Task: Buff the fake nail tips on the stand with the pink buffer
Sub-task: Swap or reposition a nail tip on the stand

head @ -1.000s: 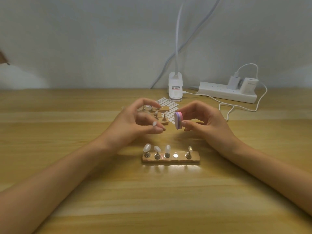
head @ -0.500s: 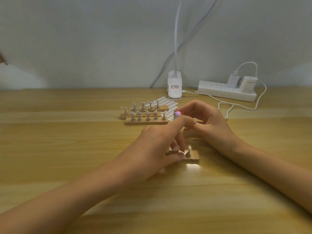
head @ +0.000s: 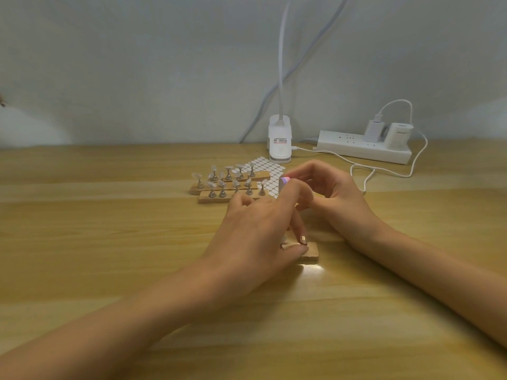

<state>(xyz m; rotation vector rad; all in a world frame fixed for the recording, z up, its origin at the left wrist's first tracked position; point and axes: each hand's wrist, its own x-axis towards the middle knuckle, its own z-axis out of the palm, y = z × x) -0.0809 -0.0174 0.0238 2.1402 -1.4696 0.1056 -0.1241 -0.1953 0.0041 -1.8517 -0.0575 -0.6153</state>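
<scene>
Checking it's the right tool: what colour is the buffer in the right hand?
The buffer is pink with a purple stripe; the head view shows it best.

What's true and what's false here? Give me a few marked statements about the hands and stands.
The right hand holds the pink buffer. True.
The left hand hangs in the air, away from the near stand. False: its fingers reach down onto that stand, hiding most of it.
Two more stands with nail tips sit behind the hands. True.
Nothing is plugged into the power strip. False: two white chargers sit in it.
</scene>
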